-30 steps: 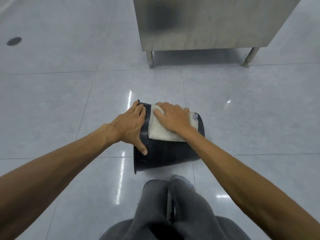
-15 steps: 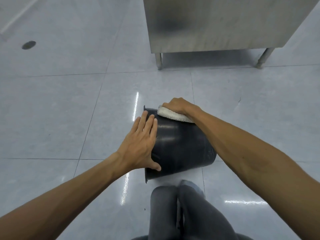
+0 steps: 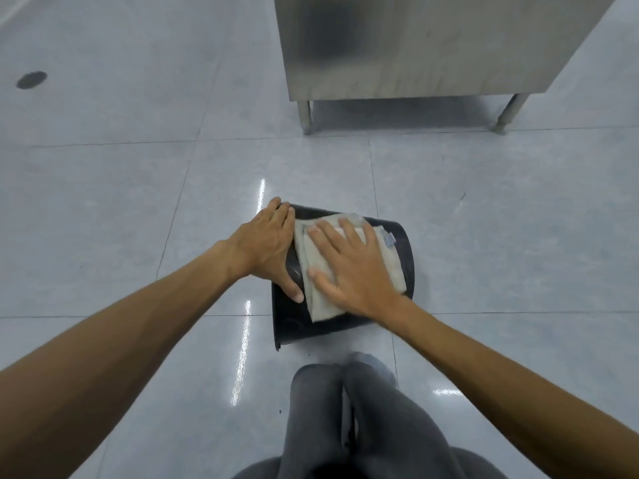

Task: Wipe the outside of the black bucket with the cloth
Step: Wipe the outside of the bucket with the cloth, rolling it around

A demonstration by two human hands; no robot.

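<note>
On the tiled floor (image 3: 103,209) just ahead of your knees (image 3: 332,402), the black bucket (image 3: 403,257) lies on its side, so its curved outer wall faces up at you. That's why it's tipped: the wall is reachable without lifting anything.

Your left hand (image 3: 264,247) lies flat and open on the left part of the wall, fingers toward the far edge, thumb toward you. It grips nothing; my read is it's there to stop the bucket rolling under the wiping pressure.

Your right hand (image 3: 352,267) is open too, palm and spread fingers pressing the cloth (image 3: 392,262) onto the top of the wall. Pinned by pressure, not clenched. The cloth looks folded into a pad, which would spread the load and cover a broad strip per pass. It has a small tag at its far right corner.

Both hands sit side by side, nearly touching.

Count: one bucket, one cloth, two hands. One steel cabinet (image 3: 415,43) on legs stands well beyond, two legs visible. One dark round spot (image 3: 31,79) on the floor, far left.

Whatever wall faces the floor can't be wiped in this position; can't tell its condition.
</note>
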